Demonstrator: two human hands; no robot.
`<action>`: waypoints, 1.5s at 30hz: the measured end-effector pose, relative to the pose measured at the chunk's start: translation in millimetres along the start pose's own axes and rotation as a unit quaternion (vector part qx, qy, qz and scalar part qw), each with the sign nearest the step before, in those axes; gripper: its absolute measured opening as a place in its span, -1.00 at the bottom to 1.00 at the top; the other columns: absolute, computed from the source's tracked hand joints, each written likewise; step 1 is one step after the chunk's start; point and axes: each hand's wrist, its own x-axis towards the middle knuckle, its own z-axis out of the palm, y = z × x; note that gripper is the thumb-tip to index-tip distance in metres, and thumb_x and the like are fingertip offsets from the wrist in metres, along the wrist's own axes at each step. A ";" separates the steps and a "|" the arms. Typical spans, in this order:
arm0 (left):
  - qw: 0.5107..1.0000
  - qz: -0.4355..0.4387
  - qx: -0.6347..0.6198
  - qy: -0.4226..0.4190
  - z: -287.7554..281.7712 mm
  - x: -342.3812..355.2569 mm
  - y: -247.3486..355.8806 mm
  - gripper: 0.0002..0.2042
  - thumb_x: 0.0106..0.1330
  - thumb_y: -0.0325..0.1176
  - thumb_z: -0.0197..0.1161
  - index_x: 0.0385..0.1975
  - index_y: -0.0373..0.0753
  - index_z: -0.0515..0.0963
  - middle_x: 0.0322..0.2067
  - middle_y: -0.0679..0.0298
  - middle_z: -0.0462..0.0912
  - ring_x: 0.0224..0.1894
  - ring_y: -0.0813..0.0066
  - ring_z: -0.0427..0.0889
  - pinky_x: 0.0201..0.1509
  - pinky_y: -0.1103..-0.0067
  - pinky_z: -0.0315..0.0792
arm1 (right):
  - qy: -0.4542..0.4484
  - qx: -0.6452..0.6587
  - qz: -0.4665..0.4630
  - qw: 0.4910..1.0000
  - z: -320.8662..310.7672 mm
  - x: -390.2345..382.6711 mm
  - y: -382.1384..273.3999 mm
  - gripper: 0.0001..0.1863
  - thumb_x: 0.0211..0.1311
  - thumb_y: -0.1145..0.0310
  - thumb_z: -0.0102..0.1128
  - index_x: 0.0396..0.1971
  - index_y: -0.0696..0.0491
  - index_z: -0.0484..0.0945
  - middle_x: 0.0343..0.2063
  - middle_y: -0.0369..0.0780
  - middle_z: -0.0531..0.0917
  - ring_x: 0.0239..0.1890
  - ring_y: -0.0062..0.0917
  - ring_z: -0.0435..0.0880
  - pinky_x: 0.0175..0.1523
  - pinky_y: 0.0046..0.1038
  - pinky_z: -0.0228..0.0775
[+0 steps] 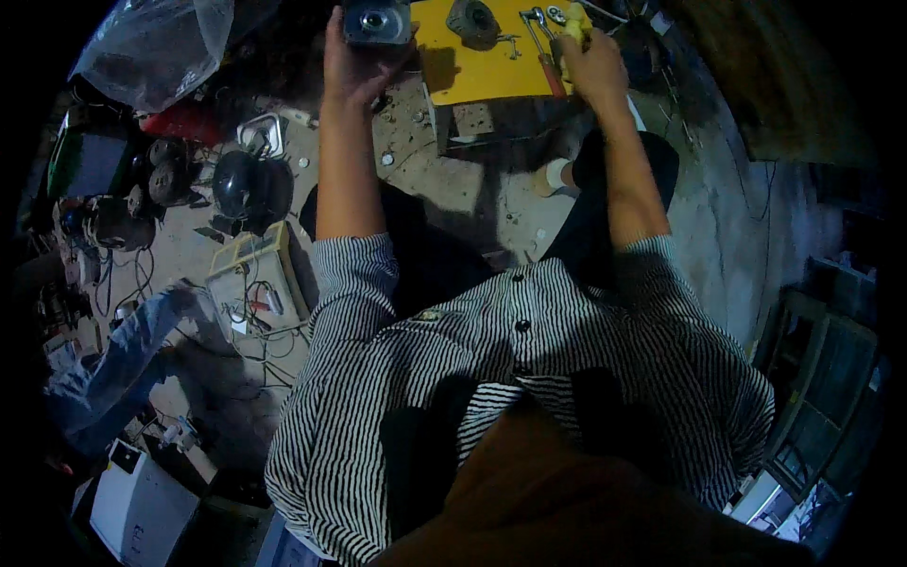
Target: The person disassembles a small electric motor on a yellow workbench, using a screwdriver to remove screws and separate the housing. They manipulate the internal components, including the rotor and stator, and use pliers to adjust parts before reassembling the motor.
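A square grey metal housing with a round bore (375, 23) is held in my left hand (357, 71) at the top edge, beside a yellow board (468, 77). On the board lie a dark round-centred casting (473, 25), small metal pieces (513, 47), a ratchet (535, 36) and a red-handled tool (554, 77). At the board's right side my right hand (595, 68) is closed around a bright yellow object (575, 24), whose exact kind I cannot make out.
Plastic sheeting (146, 47), a red object (179, 121), a black rounded object (241, 184) and a cream box with cables (260, 274) crowd my left. Blue cloth (123, 350) and a white casing (142, 506) are lower left. Dark framed panels (817, 378) stand right.
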 end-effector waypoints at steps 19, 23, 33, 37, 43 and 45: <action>0.992 -0.066 -0.066 -0.079 40.3 -32.7 -58.4 -0.31 0.50 0.26 -0.10 0.27 -0.27 0.47 0.20 0.09 0.58 0.24 0.07 0.55 0.33 0.14 0.46 | -0.112 0.210 -0.041 0.970 -63.5 -128.5 -72.1 -0.55 0.30 0.25 0.34 0.17 0.03 0.60 0.00 -0.09 0.71 -0.01 -0.32 0.72 0.12 -0.40 0.50; 0.993 -0.072 -0.063 -0.076 39.1 -30.4 -56.4 -0.35 0.52 0.21 -0.10 0.24 -0.28 0.48 0.16 0.08 0.60 0.20 0.09 0.58 0.34 0.17 0.45 | -0.105 0.208 -0.025 0.972 -57.9 -127.6 -78.8 -0.56 0.32 0.26 0.32 0.18 0.00 0.60 0.01 -0.06 0.72 0.04 -0.32 0.73 0.14 -0.39 0.50; 0.997 -0.062 0.005 -0.038 56.5 -27.2 -69.1 -0.34 0.49 0.21 -0.07 0.26 -0.27 0.44 0.19 0.06 0.58 0.22 0.11 0.58 0.33 0.18 0.46 | -0.105 0.209 -0.058 0.970 -64.5 -127.0 -78.5 -0.61 0.31 0.30 0.32 0.13 -0.04 0.65 -0.08 -0.06 0.74 -0.03 -0.25 0.74 0.09 -0.38 0.52; 0.996 -0.041 0.064 -0.040 51.9 -21.7 -67.9 -0.30 0.47 0.27 -0.08 0.29 -0.26 0.42 0.20 0.08 0.57 0.22 0.10 0.57 0.34 0.15 0.45 | -0.095 0.162 -0.089 0.978 -70.9 -123.0 -80.4 -0.59 0.29 0.29 0.34 0.14 -0.07 0.65 -0.14 -0.09 0.73 -0.12 -0.23 0.74 0.03 -0.34 0.54; 0.989 -0.067 0.129 -0.020 53.0 -26.0 -64.5 -0.13 0.39 0.46 -0.15 0.35 -0.25 0.37 0.25 0.10 0.52 0.29 0.14 0.51 0.37 0.18 0.41 | -0.108 0.106 -0.121 0.981 -83.1 -117.3 -84.6 -0.60 0.31 0.29 0.32 0.15 -0.10 0.65 -0.22 -0.12 0.71 -0.17 -0.22 0.71 -0.02 -0.31 0.53; 0.987 -0.064 0.145 -0.019 55.7 -25.6 -64.3 -0.09 0.35 0.50 -0.15 0.36 -0.25 0.36 0.25 0.10 0.52 0.29 0.16 0.50 0.38 0.20 0.40 | -0.107 0.107 -0.134 0.979 -83.2 -115.2 -83.1 -0.60 0.32 0.29 0.30 0.15 -0.11 0.65 -0.23 -0.13 0.71 -0.16 -0.22 0.70 -0.01 -0.32 0.52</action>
